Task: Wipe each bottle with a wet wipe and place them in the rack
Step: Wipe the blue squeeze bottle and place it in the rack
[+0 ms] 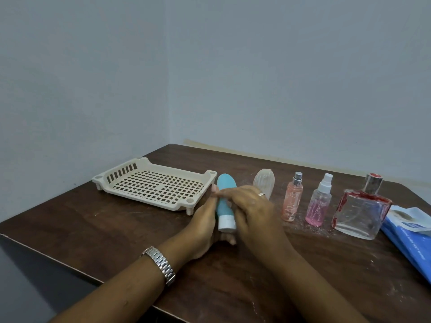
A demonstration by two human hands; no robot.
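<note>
The dark wooden table (pixel 93 229) spreads under both my hands. Just beyond my left hand (pixel 205 220) sits the cream plastic rack (pixel 154 185), its grid floor bare, its near corner close to my fingertips. Far out to the right of my right hand (pixel 254 213) lies the blue wet wipe pack (pixel 410 238), flat, its flap peeled up. Beside it, nearer my hand, stands the square glass bottle (pixel 359 210) with red smears and a silver cap.

Between my hands I hold the blue bottle (pixel 225 201), its white cap pointing back at me. My left hand cups it from the side and my right hand's fingers curl over its middle.

Right of my right hand stand the pink spray bottle (pixel 319 203) and the peach spray bottle (pixel 292 199). Just behind my right knuckles stands the clear ribbed bottle (pixel 264 184).

A metal watch (pixel 161 262) circles my left wrist; a ring (pixel 261 194) sits on my right hand.
</note>
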